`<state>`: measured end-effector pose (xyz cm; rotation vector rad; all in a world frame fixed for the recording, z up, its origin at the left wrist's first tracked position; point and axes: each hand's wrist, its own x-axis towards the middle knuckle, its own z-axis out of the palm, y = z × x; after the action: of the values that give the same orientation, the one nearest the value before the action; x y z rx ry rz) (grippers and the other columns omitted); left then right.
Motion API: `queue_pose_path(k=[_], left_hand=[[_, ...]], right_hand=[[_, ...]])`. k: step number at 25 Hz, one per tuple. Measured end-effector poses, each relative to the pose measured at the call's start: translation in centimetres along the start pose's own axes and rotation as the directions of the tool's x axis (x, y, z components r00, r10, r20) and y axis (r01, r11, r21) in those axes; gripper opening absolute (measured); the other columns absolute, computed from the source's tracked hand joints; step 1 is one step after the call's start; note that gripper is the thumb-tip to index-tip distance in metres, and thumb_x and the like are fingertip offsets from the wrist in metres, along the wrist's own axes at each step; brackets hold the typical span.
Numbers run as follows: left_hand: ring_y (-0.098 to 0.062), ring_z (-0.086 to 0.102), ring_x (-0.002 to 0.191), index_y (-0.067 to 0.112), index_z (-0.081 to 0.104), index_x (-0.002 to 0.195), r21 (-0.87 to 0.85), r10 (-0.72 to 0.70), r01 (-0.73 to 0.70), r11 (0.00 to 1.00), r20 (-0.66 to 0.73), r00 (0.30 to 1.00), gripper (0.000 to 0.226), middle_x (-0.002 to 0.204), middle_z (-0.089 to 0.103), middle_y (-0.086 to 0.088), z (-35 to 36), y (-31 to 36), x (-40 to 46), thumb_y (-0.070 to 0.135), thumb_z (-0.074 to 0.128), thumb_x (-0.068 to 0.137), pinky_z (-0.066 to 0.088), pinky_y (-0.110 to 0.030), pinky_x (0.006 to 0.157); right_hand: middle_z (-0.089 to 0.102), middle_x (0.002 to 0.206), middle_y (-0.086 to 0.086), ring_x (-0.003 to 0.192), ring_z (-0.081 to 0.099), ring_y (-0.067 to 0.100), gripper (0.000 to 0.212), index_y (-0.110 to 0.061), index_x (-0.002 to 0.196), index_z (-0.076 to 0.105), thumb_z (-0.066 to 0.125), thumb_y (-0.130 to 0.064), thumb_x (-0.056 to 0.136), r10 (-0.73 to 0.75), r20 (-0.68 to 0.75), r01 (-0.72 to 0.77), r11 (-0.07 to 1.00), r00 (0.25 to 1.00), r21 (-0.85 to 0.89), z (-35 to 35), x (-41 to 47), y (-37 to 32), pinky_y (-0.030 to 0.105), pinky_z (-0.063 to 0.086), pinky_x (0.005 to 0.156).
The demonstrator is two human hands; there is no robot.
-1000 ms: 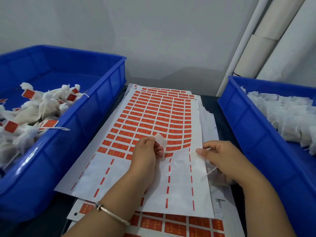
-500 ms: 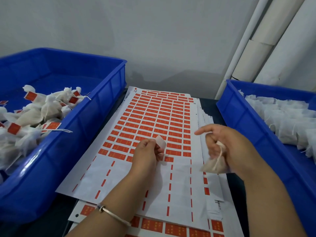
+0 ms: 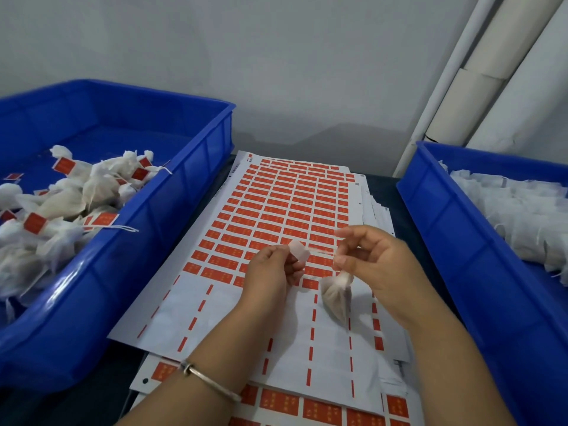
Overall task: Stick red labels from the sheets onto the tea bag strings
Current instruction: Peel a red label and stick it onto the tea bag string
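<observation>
My left hand (image 3: 270, 272) pinches a peeled label (image 3: 298, 253), its pale back side facing me. My right hand (image 3: 375, 262) holds a tea bag (image 3: 336, 298) by its top, the bag hanging below the fingers. The bag's thin string (image 3: 321, 249) stretches from my right fingers to the label. Both hands hover over the label sheet (image 3: 276, 216), whose upper rows hold red labels while the lower rows are peeled bare.
A blue bin (image 3: 172, 195) on the left holds tea bags with red labels. Another blue bin (image 3: 455, 241) on the right holds plain white tea bags. More label sheets (image 3: 307, 407) lie stacked underneath. White pipes (image 3: 445, 87) run up the wall at the back right.
My right hand picked up a tea bag from the sheet's right edge, lifted it, and brought its string over to the label in my left hand. My left hand barely moved.
</observation>
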<state>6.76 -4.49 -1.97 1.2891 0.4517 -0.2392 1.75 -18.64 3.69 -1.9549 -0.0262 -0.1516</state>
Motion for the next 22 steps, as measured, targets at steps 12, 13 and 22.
queue_pose_path(k=[12,13,22], left_hand=[[-0.018,0.072,0.075,0.012,0.067,0.090,-0.141,0.098,-0.071,0.987,0.197,0.975,0.017,0.079,0.074,-0.003,-0.2,2.0,-3.4,0.012,0.051,0.095,0.058,-0.025,0.067],[-0.015,0.071,0.077,0.017,0.068,0.086,-0.066,0.122,-0.112,0.992,0.185,0.975,0.018,0.077,0.073,0.001,-0.1,2.0,-3.6,0.015,0.052,0.094,0.057,-0.025,0.070],[-0.018,0.068,0.090,0.024,0.068,0.080,0.078,0.115,-0.136,0.988,0.225,0.968,0.017,0.077,0.072,0.008,0.3,1.7,-4.4,0.022,0.056,0.092,0.050,-0.039,0.093]], right_hand=[[0.068,0.083,-0.018,0.079,0.067,0.000,0.032,-0.035,0.091,0.060,0.068,-0.005,0.082,-0.202,-0.052,0.205,0.978,0.978,0.049,1.4,-0.5,-1.7,0.005,0.047,0.061],[0.068,0.083,-0.019,0.079,0.067,0.002,0.031,-0.035,0.091,0.060,0.068,-0.007,0.082,-0.206,-0.051,0.209,0.977,0.977,0.050,1.4,-0.5,-1.6,0.005,0.048,0.062],[0.062,0.087,-0.035,0.084,0.060,-0.007,0.029,-0.045,0.090,0.056,0.071,-0.022,0.081,-0.252,-0.219,0.235,0.967,0.942,-0.103,1.2,-0.2,-1.2,0.001,0.044,0.063]])
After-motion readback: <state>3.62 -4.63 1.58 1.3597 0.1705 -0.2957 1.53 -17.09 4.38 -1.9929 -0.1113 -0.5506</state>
